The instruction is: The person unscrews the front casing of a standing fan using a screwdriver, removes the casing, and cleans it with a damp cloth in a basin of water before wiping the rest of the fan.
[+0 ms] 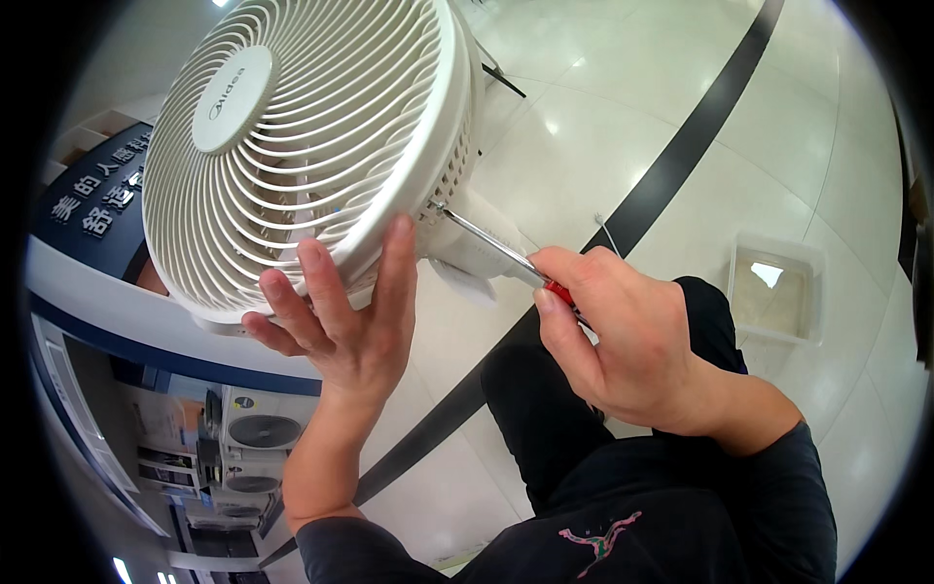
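Note:
A white Midea electric fan (398, 186) fills the upper left, its round front grille (343, 117) tilted and facing left. My left hand (350, 314) rests against the lower rim of the grille, fingers spread, thumb along the edge. In my right hand (620, 328) is a screwdriver (496, 248) with a red handle and a long metal shaft. Its tip meets the slotted side of the rim at a small screw (438, 207). Behind the shaft, the fan's white neck (481, 226) is partly hidden. A pale paper tag (463, 281) hangs below the fan head.
A clear plastic bin (777, 292) stands on the tiled floor at right. A power plug with a cord (600, 219) lies near the black floor stripe (686, 146). At left are a dark blue sign panel (95, 197) bearing writing and several outdoor air-conditioner units (263, 431).

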Motion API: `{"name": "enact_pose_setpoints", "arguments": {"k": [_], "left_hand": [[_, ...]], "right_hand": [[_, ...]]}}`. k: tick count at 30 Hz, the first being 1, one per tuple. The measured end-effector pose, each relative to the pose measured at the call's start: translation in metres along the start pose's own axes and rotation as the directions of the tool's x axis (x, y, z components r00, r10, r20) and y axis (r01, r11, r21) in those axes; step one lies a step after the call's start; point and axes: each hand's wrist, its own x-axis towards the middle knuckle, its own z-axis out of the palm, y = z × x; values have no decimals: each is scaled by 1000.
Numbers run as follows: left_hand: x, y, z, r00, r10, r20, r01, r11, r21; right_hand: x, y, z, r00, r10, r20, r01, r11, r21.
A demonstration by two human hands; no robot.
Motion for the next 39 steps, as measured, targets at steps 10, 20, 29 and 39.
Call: {"name": "enact_pose_setpoints", "arguments": {"k": [10, 20, 29, 39], "left_hand": [[-8, 0, 4, 997, -34, -67, 35, 999, 21], [-5, -4, 2, 998, -16, -67, 18, 999, 41], [-3, -3, 2, 998, -30, -62, 30, 999, 12], [-2, -1, 1, 997, -40, -65, 40, 999, -1]], "right_hand": [[2, -13, -7, 1000, 7, 16, -6, 997, -77], [2, -16, -7, 1000, -16, -5, 16, 997, -69], [3, -18, -8, 999, -16, -32, 14, 999, -51], [2, -16, -5, 1000, -1, -23, 0, 1000, -29]]}}
